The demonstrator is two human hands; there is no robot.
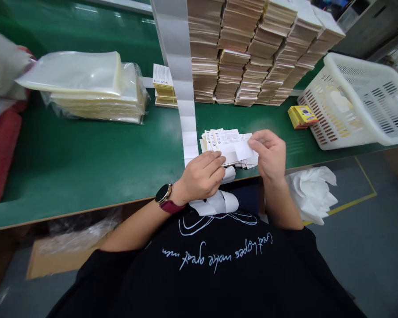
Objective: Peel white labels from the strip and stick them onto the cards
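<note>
Small white printed cards (228,138) lie in an overlapping pile on the green table near its front edge. My left hand (202,174) curls over the pile's lower left corner, its fingertips pressing on the top card. At the pile's right side my right hand (272,154) pinches the edge of a small blank white label (243,148), which lies over the right part of the cards. A long folded strip of white paper (175,66) runs down past the left side of the pile. More curled white strip (215,204) hangs at my lap, partly hidden by my left hand.
Tall stacks of cards (239,57) stand behind the pile. A white plastic basket (354,106) and small yellow packs (301,117) are at the right. Clear plastic bags (93,88) and a short card stack (164,86) sit left. Crumpled white material (311,192) hangs below the edge.
</note>
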